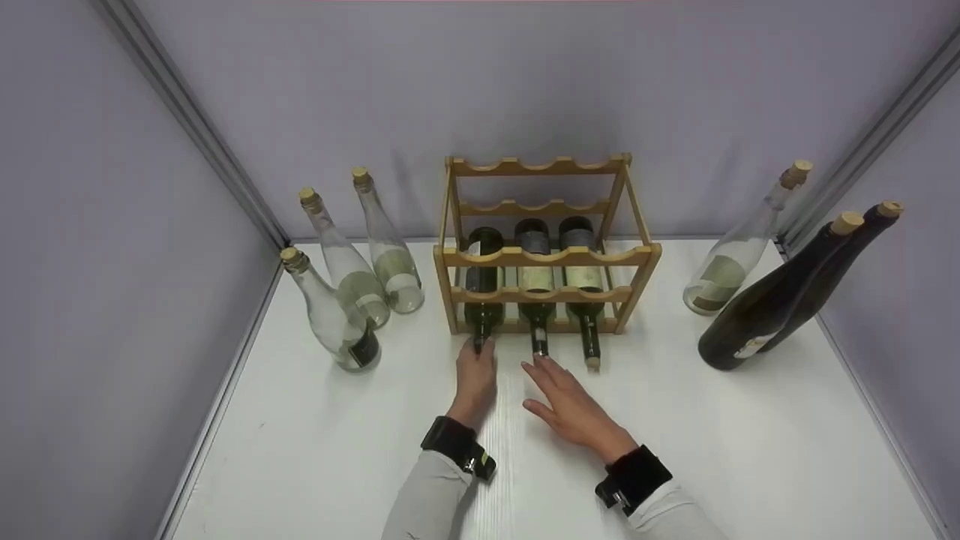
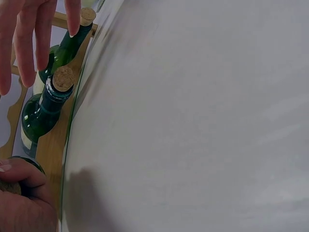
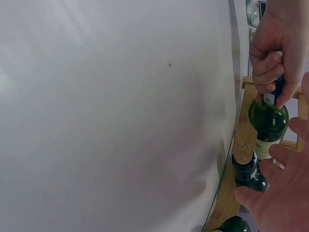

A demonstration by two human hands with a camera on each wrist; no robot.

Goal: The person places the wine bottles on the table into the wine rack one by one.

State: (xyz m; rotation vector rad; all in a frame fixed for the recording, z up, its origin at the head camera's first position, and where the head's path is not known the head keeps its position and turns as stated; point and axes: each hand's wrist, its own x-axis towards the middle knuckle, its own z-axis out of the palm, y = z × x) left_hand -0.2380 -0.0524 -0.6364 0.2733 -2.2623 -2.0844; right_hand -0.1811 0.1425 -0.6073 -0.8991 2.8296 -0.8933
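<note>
Three dark green wine bottles lie in the lower tier of a wooden wine rack (image 1: 544,259), necks toward me. My left hand (image 1: 475,379) grips the neck of the left bottle (image 1: 484,311); in the right wrist view its fingers (image 3: 266,77) curl round that neck. Straight and spread, the fingers of my right hand (image 1: 574,409) hover by the neck of the middle bottle (image 1: 536,311). Whether they touch it I cannot tell. Beyond lies the right bottle (image 1: 590,337), its cork facing me. The left wrist view shows the middle bottle's cork (image 2: 63,79) uncovered.
Several corked bottles stand upright on the white table (image 1: 300,450). At the left are three clear ones, the nearest a clear bottle (image 1: 330,319). Another clear bottle (image 1: 724,270) and two dark bottles, one a dark bottle (image 1: 765,307) in front, stand right. Walls (image 1: 525,82) enclose the table.
</note>
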